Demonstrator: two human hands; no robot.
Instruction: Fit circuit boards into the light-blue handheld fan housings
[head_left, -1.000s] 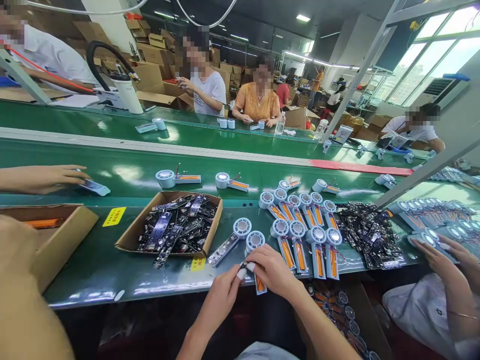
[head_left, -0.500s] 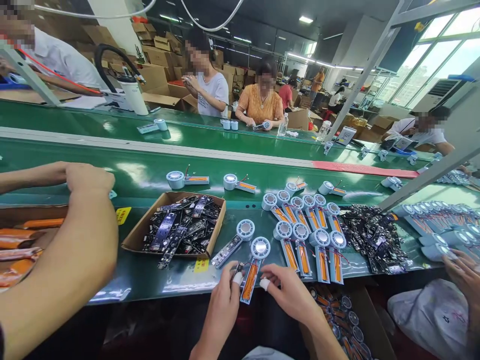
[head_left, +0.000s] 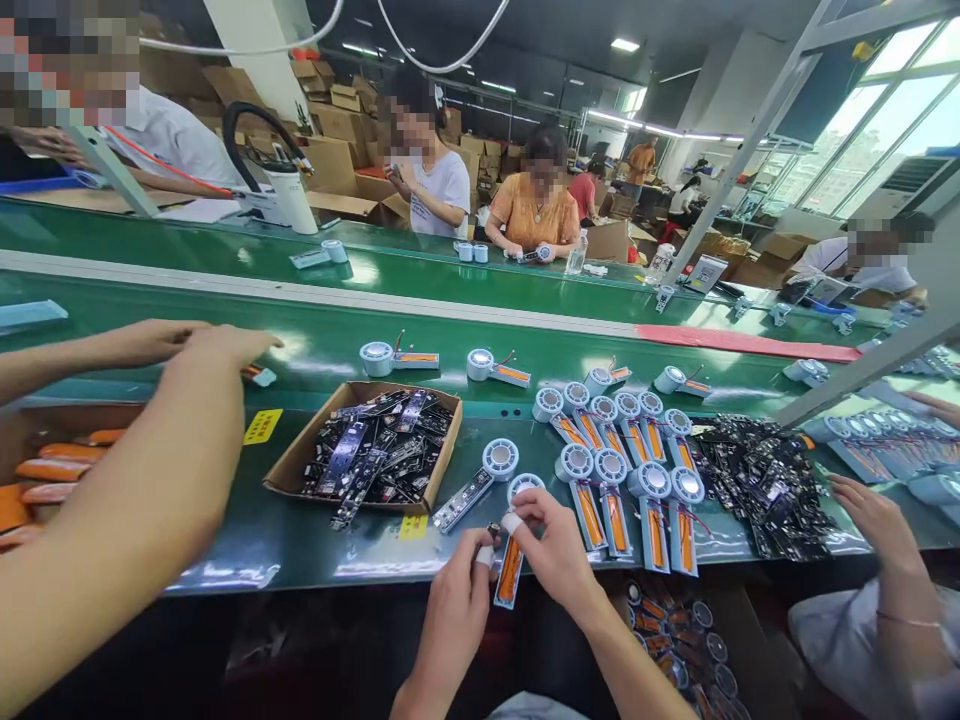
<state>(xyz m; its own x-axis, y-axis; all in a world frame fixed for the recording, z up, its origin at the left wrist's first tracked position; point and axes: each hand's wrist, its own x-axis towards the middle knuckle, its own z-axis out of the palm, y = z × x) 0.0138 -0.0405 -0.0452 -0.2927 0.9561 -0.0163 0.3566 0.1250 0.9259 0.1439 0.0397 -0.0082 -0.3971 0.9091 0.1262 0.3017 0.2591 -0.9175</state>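
Note:
My left hand and my right hand meet at the near edge of the green table over a small fan unit with a round white head and a long handle carrying an orange battery. The right fingers pinch it near the head. The left thumb and forefinger, with white fingertip covers, hold a small dark part against the handle's left side. Just left of it lies another fan unit with a dark circuit board. A cardboard tray of black circuit boards sits further left.
Rows of finished-looking fan units and a heap of black boards lie to the right. A neighbour's arm crosses the left foreground; another person's hand works at right. Two units ride the belt. People sit opposite.
My right hand has moved up onto the unit's head and my left hand has closed in on its handle. The neighbour's arm at left reaches further over the belt. The view has shifted slightly.

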